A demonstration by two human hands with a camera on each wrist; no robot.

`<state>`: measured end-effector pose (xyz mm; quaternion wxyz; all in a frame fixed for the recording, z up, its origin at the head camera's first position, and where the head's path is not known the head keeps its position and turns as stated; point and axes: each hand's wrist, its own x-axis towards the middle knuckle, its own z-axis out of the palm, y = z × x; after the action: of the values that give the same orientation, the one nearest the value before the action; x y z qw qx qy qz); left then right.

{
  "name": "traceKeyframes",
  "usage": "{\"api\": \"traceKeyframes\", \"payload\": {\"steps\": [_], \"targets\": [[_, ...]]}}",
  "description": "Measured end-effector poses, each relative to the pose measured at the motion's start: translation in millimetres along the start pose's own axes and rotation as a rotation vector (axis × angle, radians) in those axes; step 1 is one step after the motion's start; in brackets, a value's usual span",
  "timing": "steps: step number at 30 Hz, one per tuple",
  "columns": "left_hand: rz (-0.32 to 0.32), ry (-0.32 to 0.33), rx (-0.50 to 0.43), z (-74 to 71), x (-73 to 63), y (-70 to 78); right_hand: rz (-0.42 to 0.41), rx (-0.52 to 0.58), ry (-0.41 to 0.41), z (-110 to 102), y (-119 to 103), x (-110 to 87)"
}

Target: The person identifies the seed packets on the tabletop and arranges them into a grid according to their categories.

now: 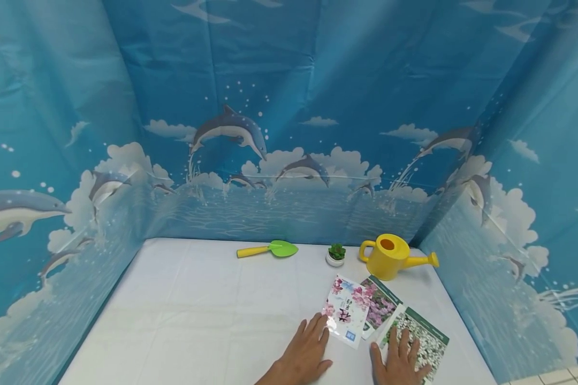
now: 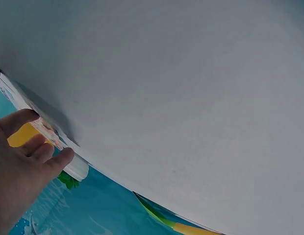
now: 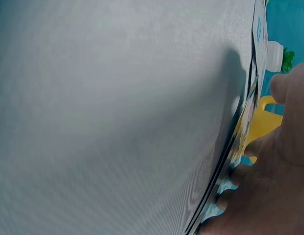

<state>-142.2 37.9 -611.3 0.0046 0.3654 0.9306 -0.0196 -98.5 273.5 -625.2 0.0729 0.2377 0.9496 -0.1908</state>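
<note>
My left hand (image 1: 304, 348), its fingers fairly straight, reaches the lower left edge of a white packet with pink blossoms (image 1: 339, 315). In the left wrist view the fingertips of that hand (image 2: 27, 161) are right at the packet's edge. My right hand (image 1: 398, 363) rests with spread fingers on a packet picturing white flowers (image 1: 431, 342), partly covering it. Between these two lies a packet with pink-purple flowers (image 1: 382, 307), overlapped by both. The right wrist view shows my right hand (image 3: 274, 166) along the edges of the packets.
Behind the packets stand a yellow watering can (image 1: 387, 262) and a small succulent in a white pot (image 1: 336, 256). Farther left lies a green trowel with a yellow handle (image 1: 267, 249). A dolphin-print curtain (image 1: 289, 107) surrounds the white table (image 1: 183, 310) at the back and sides.
</note>
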Motion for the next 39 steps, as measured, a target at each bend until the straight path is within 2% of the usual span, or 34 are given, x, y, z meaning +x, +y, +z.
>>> {"api": "traceKeyframes", "payload": {"steps": [2, 8, 12, 15, 20, 23, 28, 31, 34, 39], "targets": [[0.006, -0.023, -0.025, -1.8, -0.6, -0.7, -0.002, 0.001, 0.0, 0.0, 0.4, 0.0], [0.037, -0.04, -0.077, -4.8, -4.2, -3.3, -0.023, 0.005, 0.007, 2.0, 2.7, -0.3], [0.023, -0.054, -0.131, -6.3, -6.8, -4.8, -0.029, -0.002, 0.012, 3.7, 4.0, -0.8], [0.006, -0.035, -0.157, -7.7, -8.4, -5.0, -0.031, -0.003, 0.015, 4.4, 3.9, -0.9], [-0.002, 0.017, -0.128, -7.9, -8.3, -4.1, -0.029, -0.006, 0.021, 4.4, 3.5, -1.1], [0.017, 0.044, -0.079, -6.9, -7.1, -4.8, -0.028, -0.004, 0.022, 4.4, 3.9, -0.9], [0.062, 0.123, -0.019, -4.6, -6.6, -7.4, -0.025, -0.005, 0.022, 6.6, 3.9, 1.7], [0.063, 0.128, -0.051, -5.4, -5.0, -7.8, -0.02, -0.012, 0.021, 8.1, 4.0, 3.7], [0.061, 0.096, -0.102, -7.4, -3.4, -7.7, -0.021, -0.011, 0.017, 9.2, 5.1, 4.7], [0.072, 0.082, -0.127, -4.9, -2.8, -8.8, -0.025, -0.02, 0.018, 9.0, 6.2, 4.1]]}}
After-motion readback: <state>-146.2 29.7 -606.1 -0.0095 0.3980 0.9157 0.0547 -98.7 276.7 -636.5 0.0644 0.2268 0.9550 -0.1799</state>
